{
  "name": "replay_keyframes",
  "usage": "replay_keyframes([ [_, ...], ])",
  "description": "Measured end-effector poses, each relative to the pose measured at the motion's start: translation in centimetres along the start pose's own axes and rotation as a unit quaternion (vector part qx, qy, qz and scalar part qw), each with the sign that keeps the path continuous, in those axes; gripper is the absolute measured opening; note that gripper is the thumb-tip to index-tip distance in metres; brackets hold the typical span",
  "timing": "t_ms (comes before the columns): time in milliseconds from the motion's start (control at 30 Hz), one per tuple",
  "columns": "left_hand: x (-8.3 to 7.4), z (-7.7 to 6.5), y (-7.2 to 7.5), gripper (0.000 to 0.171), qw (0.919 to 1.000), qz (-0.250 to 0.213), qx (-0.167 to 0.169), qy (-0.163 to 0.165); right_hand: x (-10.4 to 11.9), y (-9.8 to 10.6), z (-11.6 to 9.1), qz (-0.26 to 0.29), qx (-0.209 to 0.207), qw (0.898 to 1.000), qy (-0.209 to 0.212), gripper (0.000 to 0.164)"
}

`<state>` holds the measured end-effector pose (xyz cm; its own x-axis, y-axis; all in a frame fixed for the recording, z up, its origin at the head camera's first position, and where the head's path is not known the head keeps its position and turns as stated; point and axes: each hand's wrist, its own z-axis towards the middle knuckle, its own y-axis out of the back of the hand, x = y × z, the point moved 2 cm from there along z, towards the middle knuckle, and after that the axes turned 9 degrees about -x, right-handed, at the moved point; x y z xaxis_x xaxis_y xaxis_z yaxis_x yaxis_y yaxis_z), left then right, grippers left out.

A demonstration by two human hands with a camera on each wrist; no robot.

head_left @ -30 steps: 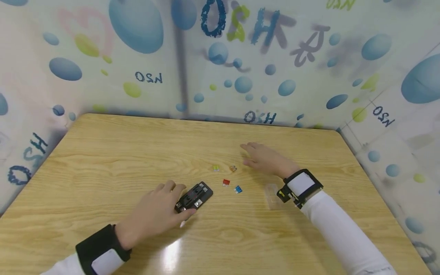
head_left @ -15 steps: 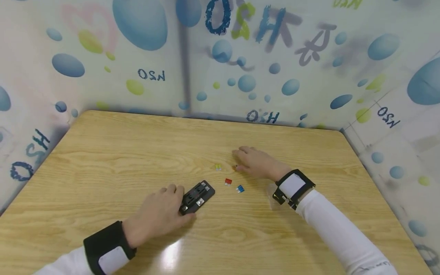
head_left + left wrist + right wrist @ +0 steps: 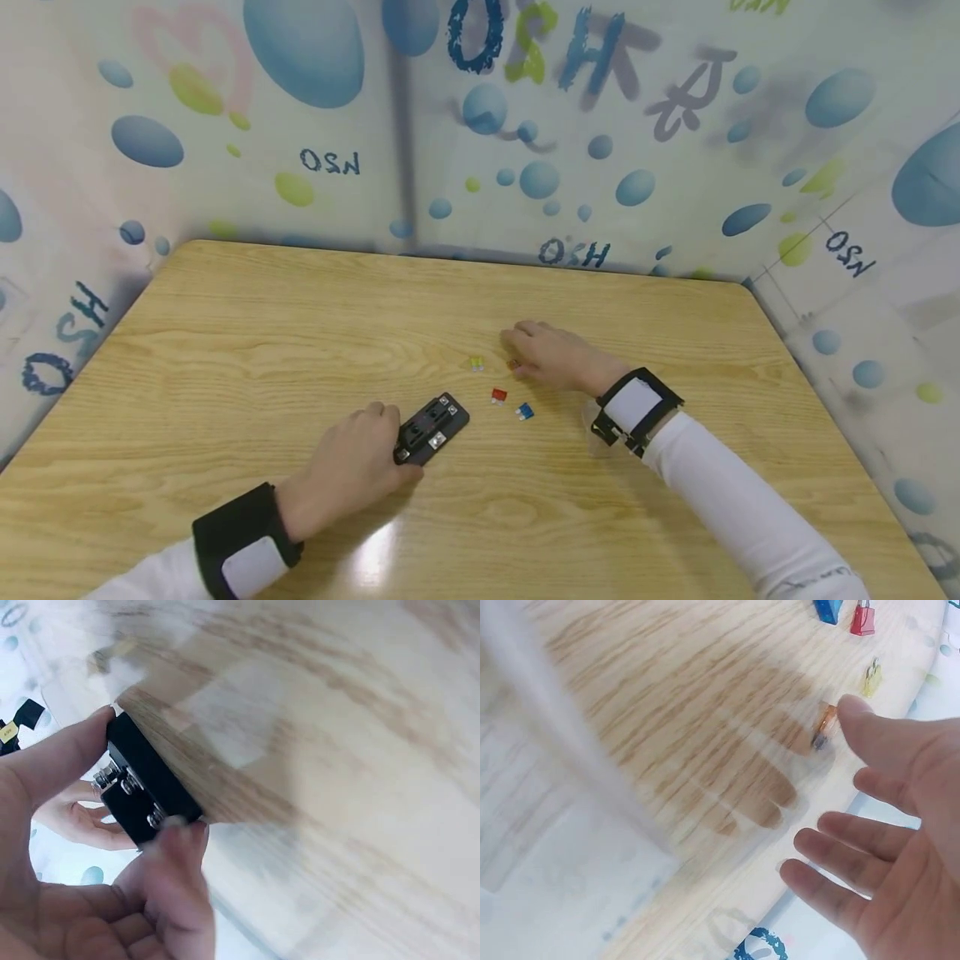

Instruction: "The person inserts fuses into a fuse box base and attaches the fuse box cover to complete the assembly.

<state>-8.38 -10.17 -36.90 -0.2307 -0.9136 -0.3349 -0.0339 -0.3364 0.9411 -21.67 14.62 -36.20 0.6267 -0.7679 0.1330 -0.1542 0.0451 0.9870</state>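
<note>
One black block [image 3: 433, 427] with metal terminals lies tilted in the grip of the left hand [image 3: 348, 457], whose thumb and fingers pinch it by its near end. That end is hidden behind the hand in the head view, and in the left wrist view a blurred fingertip covers part of the block's edge. Just beyond the block's far end, to its right, are a red piece [image 3: 498, 396] and a blue piece [image 3: 525, 411]; farther beyond the block lies a yellow piece [image 3: 477, 364], and right of that an orange piece [image 3: 825, 726], mostly covered in the head view.

Over the orange piece, beyond and right of the block, reaches the right hand [image 3: 558, 358]. Its fingers are spread loosely, holding nothing, with the thumb near the orange piece; whether they touch I cannot tell.

Well to the right of the block, a clear plastic tray [image 3: 595, 442] sits partly under the right wristband [image 3: 637, 408], its outline hard to make out. All this rests on or above the wood-grain worktop [image 3: 300, 317]. Behind the block rises a dotted wall covering [image 3: 570, 125], its upper lettering cut off.
</note>
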Motion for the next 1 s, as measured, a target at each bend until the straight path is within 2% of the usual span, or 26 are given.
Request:
replay_keyframes([
  [300,0.4,0.6,-0.1,0.055,0.9972,-0.064,0.002,0.038,0.3,0.2,0.6,0.008,-0.009,1.000,0.011,0.016],
  [500,0.6,0.9,0.1,0.053,0.9959,-0.079,0.002,0.043,0.4,0.2,1.3,0.015,-0.007,0.999,0.029,0.014],
  [833,0.9,1.3,0.0,0.052,0.9941,-0.077,0.028,0.071,0.1,0.1,1.6,0.026,0.009,1.000,0.000,0.012],
  [1000,1.0,1.3,0.0,0.053,0.9942,-0.072,0.032,0.073,0.0,-0.3,1.6,0.033,0.015,0.999,-0.009,0.011],
])
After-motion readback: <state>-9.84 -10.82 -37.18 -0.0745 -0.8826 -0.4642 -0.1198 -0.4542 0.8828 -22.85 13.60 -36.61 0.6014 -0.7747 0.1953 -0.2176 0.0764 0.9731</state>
